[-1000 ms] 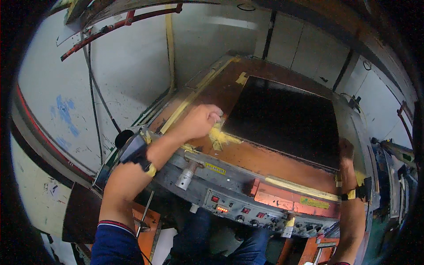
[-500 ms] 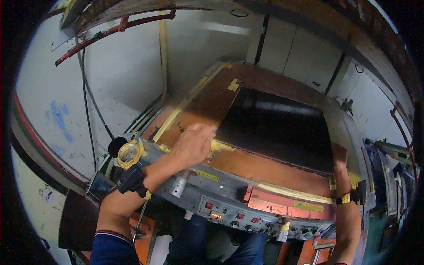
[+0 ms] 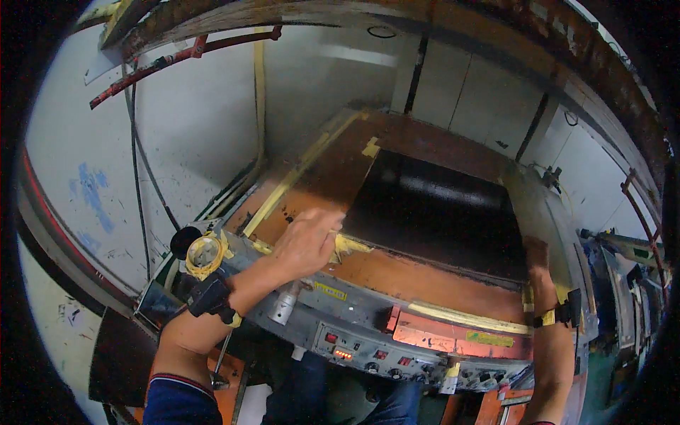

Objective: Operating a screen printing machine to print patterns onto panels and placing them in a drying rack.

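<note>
A dark, glossy black sheet (image 3: 435, 212) lies flat on the copper-brown bed (image 3: 425, 276) of a printing-type machine. My left hand (image 3: 309, 241) is at the sheet's near left corner, its fingers curled and pressed together on that edge. Yellow tape (image 3: 347, 246) sticks to the bed just under this hand. On the opposite side, my right hand (image 3: 537, 256) touches the sheet's near right edge; its fingers are in shadow and blurred. Both wrists carry a black strapped device.
A control panel (image 3: 382, 358) with knobs and lit digits runs along the machine's front. A roll of yellow tape (image 3: 205, 253) sits at its left corner. Overhead hangs a rusty frame beam (image 3: 425, 18). Framed panels (image 3: 623, 283) stand at the right.
The whole view has shifted slightly, the bed and sheet sitting a little lower and further left. Both hands stay at the same places along the sheet's edges.
</note>
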The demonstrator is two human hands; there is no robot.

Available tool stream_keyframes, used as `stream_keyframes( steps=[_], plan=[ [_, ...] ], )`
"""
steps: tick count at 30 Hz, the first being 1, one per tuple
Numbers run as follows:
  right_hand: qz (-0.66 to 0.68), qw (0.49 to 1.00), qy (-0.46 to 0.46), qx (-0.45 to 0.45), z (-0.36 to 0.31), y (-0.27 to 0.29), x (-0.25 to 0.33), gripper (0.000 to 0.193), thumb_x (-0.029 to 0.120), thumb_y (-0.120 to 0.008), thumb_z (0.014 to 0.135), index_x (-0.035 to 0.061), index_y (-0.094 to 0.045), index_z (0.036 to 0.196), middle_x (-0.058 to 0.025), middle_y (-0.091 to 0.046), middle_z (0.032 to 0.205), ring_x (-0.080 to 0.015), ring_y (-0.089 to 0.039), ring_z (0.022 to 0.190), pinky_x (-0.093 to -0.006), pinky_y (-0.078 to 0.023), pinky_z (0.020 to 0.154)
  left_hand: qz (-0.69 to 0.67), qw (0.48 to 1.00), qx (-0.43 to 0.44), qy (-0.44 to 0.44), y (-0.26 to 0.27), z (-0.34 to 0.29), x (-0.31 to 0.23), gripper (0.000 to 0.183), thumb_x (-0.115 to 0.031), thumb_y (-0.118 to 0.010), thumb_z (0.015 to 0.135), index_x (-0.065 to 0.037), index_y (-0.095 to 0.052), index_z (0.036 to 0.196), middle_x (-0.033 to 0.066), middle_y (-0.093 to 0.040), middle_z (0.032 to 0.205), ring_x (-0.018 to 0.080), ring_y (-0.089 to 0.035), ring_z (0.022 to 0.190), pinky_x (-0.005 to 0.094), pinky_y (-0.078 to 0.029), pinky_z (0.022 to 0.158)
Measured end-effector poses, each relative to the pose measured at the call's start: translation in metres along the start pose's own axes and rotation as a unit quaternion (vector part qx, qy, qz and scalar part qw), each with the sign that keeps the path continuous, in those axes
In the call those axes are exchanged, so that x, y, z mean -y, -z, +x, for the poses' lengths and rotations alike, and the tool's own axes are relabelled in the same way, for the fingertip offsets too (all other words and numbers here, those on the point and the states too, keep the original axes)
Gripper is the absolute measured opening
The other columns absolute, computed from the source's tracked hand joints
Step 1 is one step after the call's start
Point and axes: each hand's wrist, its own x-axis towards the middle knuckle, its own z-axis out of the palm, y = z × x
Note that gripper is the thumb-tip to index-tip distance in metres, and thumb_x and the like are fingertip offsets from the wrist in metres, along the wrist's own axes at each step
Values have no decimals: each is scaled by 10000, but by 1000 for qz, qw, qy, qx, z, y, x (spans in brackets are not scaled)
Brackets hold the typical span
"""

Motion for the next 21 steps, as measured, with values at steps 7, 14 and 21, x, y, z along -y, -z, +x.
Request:
stream_keyframes(
  steps=[7,14,21],
  plan=[
    [15,998,-50,33,-19,-2,36,280,223,-552,827,-19,-658,921,-213,-658,856,-333,-636,808,-399,-489,713,-2,1000,5,9,3,-1,0,346,-56,-502,818,11,-481,1157,155,-653,957,363,-568,928,452,-444,840],
    [-253,964,55,55,-15,38,11,247,178,-527,842,-3,-658,948,-184,-660,898,-281,-627,815,-354,-484,725,31,997,18,-68,-3,5,-10,388,-49,-498,803,0,-480,1187,149,-656,988,372,-564,975,463,-407,925],
    [113,993,38,23,-113,53,124,260,167,-574,893,-38,-625,1045,-32,-624,958,-115,-551,870,-246,-429,778,12,1000,8,-8,4,-5,7,417,-21,-463,776,1,-473,1192,154,-656,1010,381,-579,932,448,-442,878]
  ],
)
